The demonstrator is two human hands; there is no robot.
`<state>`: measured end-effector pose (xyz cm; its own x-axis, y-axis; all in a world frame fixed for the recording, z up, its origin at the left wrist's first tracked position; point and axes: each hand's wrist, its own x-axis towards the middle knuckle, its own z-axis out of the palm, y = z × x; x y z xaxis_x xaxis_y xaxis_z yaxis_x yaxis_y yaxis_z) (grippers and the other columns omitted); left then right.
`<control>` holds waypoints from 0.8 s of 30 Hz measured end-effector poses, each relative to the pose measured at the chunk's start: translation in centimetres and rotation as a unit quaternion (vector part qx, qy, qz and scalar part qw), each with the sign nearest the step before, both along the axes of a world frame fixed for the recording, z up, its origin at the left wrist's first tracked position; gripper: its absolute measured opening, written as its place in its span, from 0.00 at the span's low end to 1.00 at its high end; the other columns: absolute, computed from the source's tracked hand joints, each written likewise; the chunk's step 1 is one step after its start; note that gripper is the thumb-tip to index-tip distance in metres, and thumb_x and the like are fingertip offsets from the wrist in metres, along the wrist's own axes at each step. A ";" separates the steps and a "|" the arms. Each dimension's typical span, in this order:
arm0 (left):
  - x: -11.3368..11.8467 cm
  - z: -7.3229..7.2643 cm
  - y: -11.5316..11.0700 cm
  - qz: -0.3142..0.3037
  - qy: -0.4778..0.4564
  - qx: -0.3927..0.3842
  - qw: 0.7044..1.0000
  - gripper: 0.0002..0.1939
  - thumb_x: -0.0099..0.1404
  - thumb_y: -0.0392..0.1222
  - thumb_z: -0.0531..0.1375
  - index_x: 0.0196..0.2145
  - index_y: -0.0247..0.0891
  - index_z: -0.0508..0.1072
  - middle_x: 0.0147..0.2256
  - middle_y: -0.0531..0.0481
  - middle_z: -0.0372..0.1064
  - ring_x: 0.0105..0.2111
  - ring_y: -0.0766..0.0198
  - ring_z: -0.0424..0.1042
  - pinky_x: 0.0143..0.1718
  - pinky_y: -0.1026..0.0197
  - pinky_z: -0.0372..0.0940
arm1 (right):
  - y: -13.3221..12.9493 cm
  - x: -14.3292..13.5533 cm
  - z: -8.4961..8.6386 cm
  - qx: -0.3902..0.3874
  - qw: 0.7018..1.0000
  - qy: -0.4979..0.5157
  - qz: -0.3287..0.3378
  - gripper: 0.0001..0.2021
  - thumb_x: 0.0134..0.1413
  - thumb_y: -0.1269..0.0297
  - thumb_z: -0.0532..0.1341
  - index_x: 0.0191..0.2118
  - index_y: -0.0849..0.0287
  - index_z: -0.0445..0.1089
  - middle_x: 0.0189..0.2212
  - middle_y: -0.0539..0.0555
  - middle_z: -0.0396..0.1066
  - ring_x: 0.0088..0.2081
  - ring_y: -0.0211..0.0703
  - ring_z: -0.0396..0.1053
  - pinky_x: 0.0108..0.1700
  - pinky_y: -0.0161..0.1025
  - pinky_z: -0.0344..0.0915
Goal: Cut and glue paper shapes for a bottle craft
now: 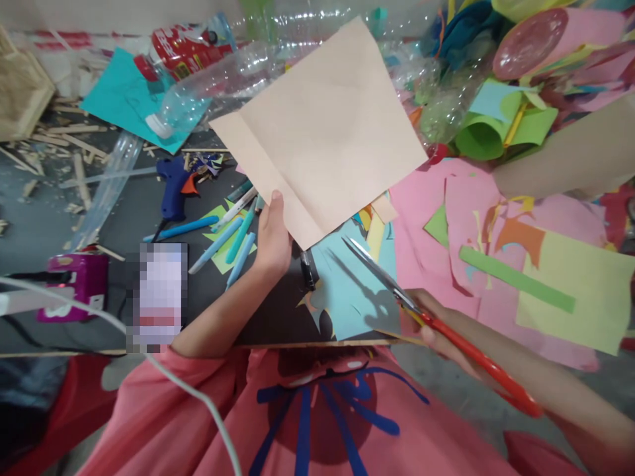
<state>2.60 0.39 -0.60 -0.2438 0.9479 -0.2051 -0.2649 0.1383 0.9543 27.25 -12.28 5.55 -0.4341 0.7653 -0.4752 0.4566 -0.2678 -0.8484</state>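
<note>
A large sheet of pale peach paper (332, 125) is held up above the table, tilted, with a crease along its left side. My left hand (274, 238) pinches its lower left edge, thumb on top and fingers hidden behind. In my right hand (429, 320) is a pair of scissors (401, 294) with red handles, gripped around the middle near the pivot. The blades point up and left towards the paper's lower corner, apart from it, and look nearly closed. Light blue paper (342, 291) with the scissors' shadow lies beneath.
Several markers (215, 244), a blue glue gun (173, 185), a blurred-out phone (159, 291) and a purple box (74, 287) lie to the left. Clear plastic bottles (213, 79) stretch along the back. Pink paper (426, 225) and coloured scraps cover the right. A white cable (198, 396) crosses the lower left.
</note>
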 end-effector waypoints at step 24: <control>0.8 0.9 -0.6 0.056 -0.078 -0.053 0.994 0.16 0.60 0.55 0.63 0.37 0.39 0.73 0.44 0.45 0.76 0.57 0.51 0.69 0.51 0.57 0.70 | 1.2 -4.2 0.1 -0.132 0.988 0.075 -0.019 0.20 0.65 0.43 0.46 0.37 0.55 0.57 0.21 0.44 0.58 0.19 0.33 0.55 0.24 0.37 0.56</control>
